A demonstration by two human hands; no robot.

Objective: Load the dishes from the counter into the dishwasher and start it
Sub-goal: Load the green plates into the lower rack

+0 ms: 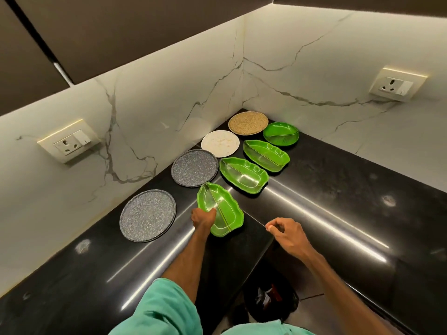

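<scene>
- A cream wall socket (69,141) is sitting on the white marble backsplash (150,93) at the far left.
- A grey speckled round plate (147,215) is lying flat on the glossy black stone counter (72,274). A second grey speckled plate (194,168) is lying farther back.
- The left hand (203,217) is gripping the near-left rim of a translucent green leaf-shaped dish (225,204), fingers curled over the edge. The dish is sitting near the counter's inner corner; I cannot tell whether it is lifting off.
- Behind it, a white round plate (220,143), a second green leaf-shaped dish (244,175), a tan woven round mat (248,122), a third green leaf-shaped dish (266,154) and a green round dish (280,133) are lying in two rows toward the wall corner.
- The right hand (287,234) is hovering over the counter edge, apart from the dish, fingers loosely curled, thumb and forefinger tips close together, holding nothing.
- Below it, a black bin (271,301) is standing on the floor.
- A second cream wall socket (396,84) is sitting at the far right.
</scene>
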